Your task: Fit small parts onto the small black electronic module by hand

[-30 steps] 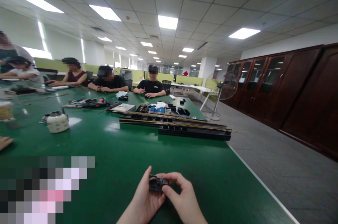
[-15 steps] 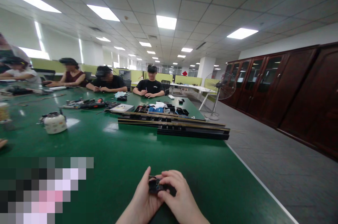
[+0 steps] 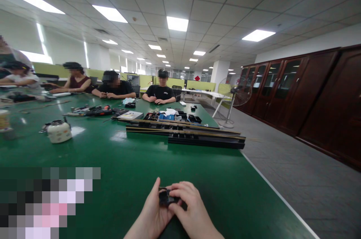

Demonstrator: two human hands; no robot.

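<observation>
Low in the head view, both of my hands meet over the near edge of the green table (image 3: 124,160). A small black part (image 3: 164,198) sits between them. My left hand (image 3: 153,212) cradles it from the left with the thumb up along its side. My right hand (image 3: 189,211) is curled over it from the right, fingers pressed on its top. Most of the part is hidden by my fingers.
Long black rails (image 3: 184,135) lie across the table's middle, with small black and blue parts behind them. A white pot (image 3: 58,131) stands at the left, tools farther back. Several people sit along the far side. A fan (image 3: 237,96) and dark wooden cabinets (image 3: 310,92) stand at the right.
My right fingers have curled further over the black part, covering more of it. A co-worker's hand at the left edge has left the view.
</observation>
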